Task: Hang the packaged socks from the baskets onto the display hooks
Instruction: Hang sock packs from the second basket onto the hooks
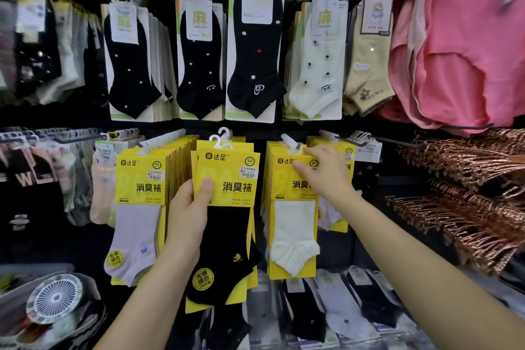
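While the left grip (189,216) is clenched round a small stack of black sock packs (227,207), thumb across the yellow card front and fingers behind, the right grip (324,170) pinches the top corner of the front white sock pack (294,224), just beside the display hook (292,141) that carries that row. The held stack stands upright between two hung rows, with its white plastic hangers (220,138) poking up free; I cannot tell whether a rod lies behind them. To its left hangs a full row of pale sock packs (139,199), and above runs an upper row of hung socks (250,45). Along the bottom edge of the display lie loose socks (341,307) in clear wrappers, and copper hangers (468,193) fill the right side. By my reading the job is well along: many rows are stocked, the white row looks just served, and the black packs are not yet hung.
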The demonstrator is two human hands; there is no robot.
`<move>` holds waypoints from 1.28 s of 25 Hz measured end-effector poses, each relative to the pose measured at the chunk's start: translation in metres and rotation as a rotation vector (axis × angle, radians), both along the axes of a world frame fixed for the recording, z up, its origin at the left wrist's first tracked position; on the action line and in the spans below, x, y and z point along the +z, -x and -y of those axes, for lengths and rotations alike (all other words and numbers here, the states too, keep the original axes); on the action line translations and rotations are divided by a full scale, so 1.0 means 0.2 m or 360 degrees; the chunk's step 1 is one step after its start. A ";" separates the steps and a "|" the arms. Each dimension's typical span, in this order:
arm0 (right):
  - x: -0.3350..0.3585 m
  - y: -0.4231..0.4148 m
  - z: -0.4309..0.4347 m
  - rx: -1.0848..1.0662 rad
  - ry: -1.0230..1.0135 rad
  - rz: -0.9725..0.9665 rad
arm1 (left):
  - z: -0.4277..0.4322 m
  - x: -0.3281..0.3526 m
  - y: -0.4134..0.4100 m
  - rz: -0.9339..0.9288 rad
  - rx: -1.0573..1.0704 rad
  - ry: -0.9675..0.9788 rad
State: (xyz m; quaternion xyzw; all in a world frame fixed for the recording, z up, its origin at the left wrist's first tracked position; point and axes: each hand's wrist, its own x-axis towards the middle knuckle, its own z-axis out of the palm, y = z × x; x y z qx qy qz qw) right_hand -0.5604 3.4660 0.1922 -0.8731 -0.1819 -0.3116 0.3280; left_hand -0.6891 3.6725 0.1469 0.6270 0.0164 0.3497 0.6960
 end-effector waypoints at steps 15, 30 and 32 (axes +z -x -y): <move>-0.05 0.32 -0.12 0.0527 -0.0493 -0.0376 | 0.21 -0.02 -0.01 0.0014 -0.0190 -0.0043; -0.10 0.29 -0.02 0.0642 -0.0975 -0.0488 | 0.26 -0.04 -0.07 -0.0129 -0.0133 -0.0181; -0.04 0.29 -0.01 0.0610 -0.0899 -0.0329 | 0.27 -0.05 -0.08 -0.0116 -0.0141 -0.0221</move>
